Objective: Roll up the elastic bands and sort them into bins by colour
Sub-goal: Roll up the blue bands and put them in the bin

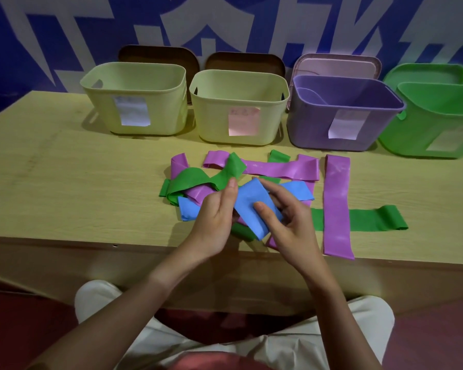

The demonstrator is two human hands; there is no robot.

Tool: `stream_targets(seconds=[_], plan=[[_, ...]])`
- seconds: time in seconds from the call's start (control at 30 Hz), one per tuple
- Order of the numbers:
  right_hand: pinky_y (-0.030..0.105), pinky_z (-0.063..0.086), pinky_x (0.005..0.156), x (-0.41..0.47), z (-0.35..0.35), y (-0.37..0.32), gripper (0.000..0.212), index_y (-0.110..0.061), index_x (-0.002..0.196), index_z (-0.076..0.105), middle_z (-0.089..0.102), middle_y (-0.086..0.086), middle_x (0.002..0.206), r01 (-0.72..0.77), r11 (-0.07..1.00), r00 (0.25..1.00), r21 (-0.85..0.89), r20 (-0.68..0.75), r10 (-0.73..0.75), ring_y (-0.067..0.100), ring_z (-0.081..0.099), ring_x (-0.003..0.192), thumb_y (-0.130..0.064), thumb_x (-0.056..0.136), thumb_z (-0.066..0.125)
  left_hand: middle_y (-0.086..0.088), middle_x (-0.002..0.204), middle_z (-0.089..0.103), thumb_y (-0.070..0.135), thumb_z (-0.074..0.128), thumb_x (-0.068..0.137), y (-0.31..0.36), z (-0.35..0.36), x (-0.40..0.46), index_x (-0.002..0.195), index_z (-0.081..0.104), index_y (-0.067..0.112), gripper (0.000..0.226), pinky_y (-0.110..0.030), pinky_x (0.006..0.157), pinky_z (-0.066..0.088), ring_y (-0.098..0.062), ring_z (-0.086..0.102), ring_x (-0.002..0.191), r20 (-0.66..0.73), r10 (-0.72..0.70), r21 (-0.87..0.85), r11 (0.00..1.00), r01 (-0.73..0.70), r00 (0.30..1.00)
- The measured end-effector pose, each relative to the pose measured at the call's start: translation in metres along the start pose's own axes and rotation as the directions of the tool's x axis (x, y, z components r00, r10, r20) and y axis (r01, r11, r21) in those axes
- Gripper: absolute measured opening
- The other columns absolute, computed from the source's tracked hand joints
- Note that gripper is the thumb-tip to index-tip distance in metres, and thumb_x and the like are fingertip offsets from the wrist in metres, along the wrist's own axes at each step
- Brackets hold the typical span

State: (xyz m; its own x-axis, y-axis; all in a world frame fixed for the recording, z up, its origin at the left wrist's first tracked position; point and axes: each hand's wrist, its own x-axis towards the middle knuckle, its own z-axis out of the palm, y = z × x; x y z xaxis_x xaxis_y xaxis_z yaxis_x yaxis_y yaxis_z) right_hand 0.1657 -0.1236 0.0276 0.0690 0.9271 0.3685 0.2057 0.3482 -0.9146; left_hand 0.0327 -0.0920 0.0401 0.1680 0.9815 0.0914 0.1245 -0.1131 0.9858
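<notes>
Your knees: pale cloth trousers, lowest in view, just under the counter's front edge.
Your left hand (215, 214): fingers curled round the left side of the blue band (254, 206), thumb pointing up toward the green loop.
Your right hand (289, 222): thumb pressed on top of the blue band, fingers curled beneath it, pinching the strip.
Blue band: smooth, matte, flat rubbery strip, folded and lifted between both hands above the pile; a second blue piece (297, 190) lies flat behind your right hand.
Pile: tangled green band (190, 182) and purple band (275, 169), glossy and creased, overlapping in the middle of the counter.
Long purple band (336, 204): flat, straight, running front to back, crossing over a flat green strip (369, 218).
Counter (64, 182): light wood-grain top.
Bins at the back, left to right: two pale yellow bins (137, 102) (238, 113), a purple bin (342, 118), a green bin (436, 124); rounded plastic tubs, each with a paper label on the front.
Lids: brown, pink and green, leaning behind the bins.
</notes>
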Motion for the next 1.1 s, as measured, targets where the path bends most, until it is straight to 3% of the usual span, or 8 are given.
stream_targets(seconds=[0.1,0.2,0.3,0.47,0.6,0.73,0.83,1.1], plan=[[0.027,0.035,0.051,0.0,-0.001,-0.002,0.038,-0.021,0.131,0.055,0.05,0.017,0.071,0.031,0.999,0.999,0.015,0.025,-0.031,0.018,0.044,0.058,-0.012,0.093,0.059,0.011,0.041,0.024,0.03,0.031,0.103,0.007,-0.001,0.003,0.061,0.03,0.017,0.044,-0.018,0.038,0.016,-0.005,0.02,0.035,0.071,-0.113,-0.194,0.973,0.125,0.991],[0.018,0.025,0.051,0.002,-0.002,-0.003,0.041,-0.014,0.134,0.053,0.039,0.025,0.064,0.05,0.998,0.998,0.049,0.031,-0.052,0.012,0.029,0.055,-0.012,0.094,0.057,0.008,0.042,0.021,0.032,0.033,0.102,0.01,-0.001,0.004,0.063,0.03,0.018,0.042,-0.014,0.04,0.013,-0.005,0.016,0.034,0.148,-0.171,-0.305,0.929,0.21,0.974],[0.029,0.03,0.05,0.006,-0.002,-0.005,0.039,-0.02,0.132,0.055,0.05,0.029,0.075,0.074,0.996,0.996,0.051,0.042,-0.076,0.024,0.037,0.057,-0.012,0.093,0.059,0.008,0.041,0.02,0.032,0.033,0.102,0.01,-0.001,0.003,0.054,0.033,0.021,0.049,-0.015,0.041,0.012,-0.005,0.015,0.033,0.21,-0.199,-0.347,0.9,0.263,0.957],[0.024,0.046,0.067,0.007,-0.001,-0.003,0.031,-0.032,0.111,0.058,0.065,-0.003,0.083,0.061,0.998,0.998,0.015,-0.035,-0.061,0.019,0.058,0.076,-0.014,0.086,0.064,0.007,0.04,0.019,0.036,0.032,0.101,0.012,-0.002,0.005,0.042,0.031,0.025,0.061,-0.021,0.042,0.011,-0.007,0.015,0.035,0.268,-0.271,-0.278,0.897,0.344,0.925],[0.012,0.046,0.075,0.007,-0.002,-0.001,0.03,-0.035,0.106,0.058,0.065,-0.028,0.093,0.027,1.0,0.998,-0.004,-0.048,-0.028,-0.005,0.06,0.089,-0.017,0.084,0.065,0.006,0.047,0.026,0.043,0.032,0.101,0.008,0.0,0.007,0.06,0.036,0.019,0.048,-0.02,0.041,0.016,-0.007,0.022,0.037,0.166,-0.256,-0.137,0.95,0.279,0.952],[0.011,0.047,0.072,0.006,-0.004,0.001,0.027,-0.026,0.106,0.06,0.064,-0.017,0.095,0.027,0.999,0.997,-0.022,-0.069,-0.029,-0.004,0.062,0.089,-0.01,0.086,0.068,0.002,0.062,0.045,0.056,0.033,0.092,0.001,0.001,0.001,0.077,0.054,0.018,0.046,-0.024,0.059,0.037,-0.012,0.043,0.057,0.061,-0.071,0.053,0.996,0.068,0.996],[0.009,0.045,0.067,0.007,-0.003,-0.001,0.025,-0.026,0.103,0.06,0.063,-0.014,0.087,0.029,0.999,0.996,-0.015,-0.082,-0.03,-0.006,0.06,0.08,-0.012,0.084,0.067,-0.014,0.062,0.044,0.06,0.034,0.095,-0.002,0.002,-0.001,0.074,0.051,0.004,0.062,-0.038,0.061,0.036,-0.02,0.043,0.062,0.091,0.055,0.088,0.994,-0.064,0.994],[0.019,0.046,0.067,0.004,-0.013,0.002,0.034,-0.012,0.118,0.064,0.06,-0.007,0.075,0.028,0.994,0.999,0.103,-0.033,-0.025,0.008,0.057,0.071,-0.003,0.085,0.067,0.011,0.042,0.03,0.03,0.03,0.103,0.006,0.005,0.001,0.061,0.031,0.017,0.044,-0.014,0.04,0.026,-0.006,0.029,0.037,0.001,-0.084,-0.095,0.992,0.083,0.997]])
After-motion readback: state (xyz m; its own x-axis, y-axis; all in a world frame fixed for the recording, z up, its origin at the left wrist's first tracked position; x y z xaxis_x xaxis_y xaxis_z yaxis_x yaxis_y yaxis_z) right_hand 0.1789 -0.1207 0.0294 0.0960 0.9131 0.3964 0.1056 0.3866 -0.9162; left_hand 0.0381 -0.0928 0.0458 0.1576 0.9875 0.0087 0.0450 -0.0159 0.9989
